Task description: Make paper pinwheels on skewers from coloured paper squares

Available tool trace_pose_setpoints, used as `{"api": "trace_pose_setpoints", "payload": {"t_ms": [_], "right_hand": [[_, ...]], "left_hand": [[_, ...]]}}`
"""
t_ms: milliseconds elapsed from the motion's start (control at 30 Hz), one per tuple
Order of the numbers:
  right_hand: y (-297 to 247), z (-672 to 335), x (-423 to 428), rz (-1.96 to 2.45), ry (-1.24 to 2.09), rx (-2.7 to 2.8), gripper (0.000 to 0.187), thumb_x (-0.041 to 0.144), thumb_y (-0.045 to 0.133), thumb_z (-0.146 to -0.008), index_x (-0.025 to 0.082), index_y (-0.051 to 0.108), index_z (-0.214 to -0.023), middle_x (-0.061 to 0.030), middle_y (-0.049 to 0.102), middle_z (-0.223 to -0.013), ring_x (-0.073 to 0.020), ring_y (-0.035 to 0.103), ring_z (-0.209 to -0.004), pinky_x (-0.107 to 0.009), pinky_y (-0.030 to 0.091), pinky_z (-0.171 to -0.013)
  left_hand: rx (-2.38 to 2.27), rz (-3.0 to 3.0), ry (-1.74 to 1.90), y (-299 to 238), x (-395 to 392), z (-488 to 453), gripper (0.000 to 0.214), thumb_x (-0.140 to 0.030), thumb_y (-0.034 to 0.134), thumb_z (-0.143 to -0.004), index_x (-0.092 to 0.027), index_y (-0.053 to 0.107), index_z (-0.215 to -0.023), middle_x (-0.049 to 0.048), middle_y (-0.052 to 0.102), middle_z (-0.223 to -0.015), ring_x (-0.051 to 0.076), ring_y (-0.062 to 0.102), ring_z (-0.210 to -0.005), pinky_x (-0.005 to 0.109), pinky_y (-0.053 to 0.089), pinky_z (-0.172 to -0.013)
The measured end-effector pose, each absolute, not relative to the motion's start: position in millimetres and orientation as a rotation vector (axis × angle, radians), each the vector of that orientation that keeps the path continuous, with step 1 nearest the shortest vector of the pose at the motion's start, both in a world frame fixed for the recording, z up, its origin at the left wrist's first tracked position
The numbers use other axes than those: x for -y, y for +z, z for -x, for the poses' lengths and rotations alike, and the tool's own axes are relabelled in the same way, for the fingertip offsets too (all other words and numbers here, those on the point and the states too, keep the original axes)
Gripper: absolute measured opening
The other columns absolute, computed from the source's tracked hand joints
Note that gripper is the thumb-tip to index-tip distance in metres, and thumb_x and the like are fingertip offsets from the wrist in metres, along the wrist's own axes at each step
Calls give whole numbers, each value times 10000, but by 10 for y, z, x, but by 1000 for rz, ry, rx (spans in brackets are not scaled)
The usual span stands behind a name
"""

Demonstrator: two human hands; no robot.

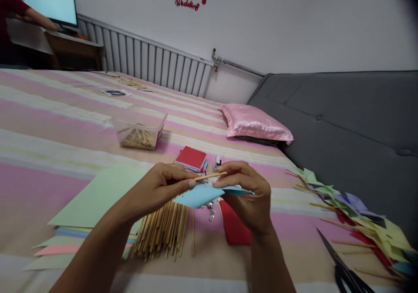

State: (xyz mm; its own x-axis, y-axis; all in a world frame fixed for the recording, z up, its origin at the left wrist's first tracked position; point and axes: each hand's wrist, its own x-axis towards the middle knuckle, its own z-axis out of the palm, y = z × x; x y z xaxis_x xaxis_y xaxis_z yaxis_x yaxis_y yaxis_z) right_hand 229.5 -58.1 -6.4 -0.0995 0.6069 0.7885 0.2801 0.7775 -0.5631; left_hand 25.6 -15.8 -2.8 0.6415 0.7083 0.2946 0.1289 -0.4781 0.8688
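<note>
My left hand (160,188) pinches a thin wooden stick (210,176) between thumb and fingers, its far end pointing at my right hand. A light blue folded paper pinwheel (200,196) is gripped by my right hand (251,193), just under the stick. Whether stick and paper are joined cannot be seen. Beneath my hands lie a bundle of wooden sticks (161,232), some small silvery round pieces (211,213) and a red paper piece (237,232). Beyond them sits a stack of paper squares (192,157), red on top, beside a small clear-and-dark item (217,163).
Green paper sheets (98,193) lie left over coloured ones. A clear plastic box (160,118) with short sticks stands farther back. Rightward are finished-looking paper pinwheels (388,232) on sticks and black scissors (342,262). A pink pillow (257,123) rests by the grey headboard (342,110). Another person's arm (41,18) shows upper left.
</note>
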Motion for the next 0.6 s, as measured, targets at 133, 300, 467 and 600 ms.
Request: {"api": "trace_pose_setpoints", "payload": {"t_ms": [133, 300, 467, 600], "right_hand": [[-60, -2281, 590, 698, 278, 1704, 216, 46, 711, -703, 234, 722, -809, -12, 638, -884, -141, 624, -832, -274, 508, -725], [-63, -2284, 603, 700, 238, 1687, 211, 39, 712, -701, 225, 714, -801, -10, 644, -879, -133, 631, -820, -265, 509, -731], [-80, -2288, 594, 724, 211, 1678, 209, 47, 717, -700, 232, 712, -797, -8, 642, -902, -139, 631, -840, -274, 512, -736], [-95, -2294, 587, 752, 212, 1661, 190, 66, 719, -702, 234, 713, -791, -17, 640, -958, -141, 644, -811, -275, 522, -701]], "left_hand": [[-648, -1952, 834, -20, 173, -257, 273, -324, 552, -857, -117, 714, -785, 3, 549, -651, 108, 482, -610, 220, 352, -541], [-589, -1917, 854, 17, 194, -256, 228, -296, 569, -849, -185, 733, -962, 15, 648, -732, 116, 552, -667, 204, 402, -593], [-567, -1927, 865, 64, 215, -251, 193, -279, 588, -835, -220, 743, -935, 1, 654, -731, 109, 561, -662, 192, 409, -604], [-571, -1904, 842, 79, 228, -238, 197, -276, 588, -831, -216, 740, -941, 15, 680, -790, 139, 595, -727, 216, 433, -658]]}}
